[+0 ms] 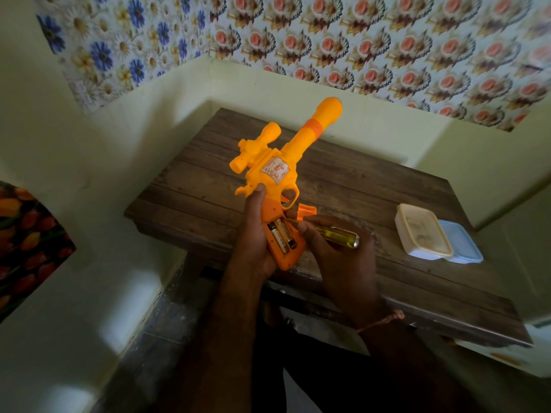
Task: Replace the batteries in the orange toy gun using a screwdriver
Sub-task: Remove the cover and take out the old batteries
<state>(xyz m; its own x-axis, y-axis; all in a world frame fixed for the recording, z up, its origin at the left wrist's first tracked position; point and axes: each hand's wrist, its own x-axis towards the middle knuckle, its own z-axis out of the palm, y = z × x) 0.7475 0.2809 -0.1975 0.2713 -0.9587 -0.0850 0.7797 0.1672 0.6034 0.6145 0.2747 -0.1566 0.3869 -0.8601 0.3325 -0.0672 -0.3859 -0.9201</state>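
The orange toy gun (278, 162) is held above the wooden table (357, 180), barrel pointing up and away. My left hand (253, 231) grips its handle from the left. The battery compartment in the handle is uncovered, and two batteries (281, 236) lie side by side in it. My right hand (337, 248) holds a screwdriver (338, 236) with a clear yellow handle; its tip points at the batteries. The orange compartment cover (306, 210) lies on the table just beyond my right hand.
A cream plastic box (422, 231) sits on a pale blue lid (465, 242) at the table's right side. Walls with floral paper close in behind and to the left. A patterned cloth (26, 242) hangs at the left edge.
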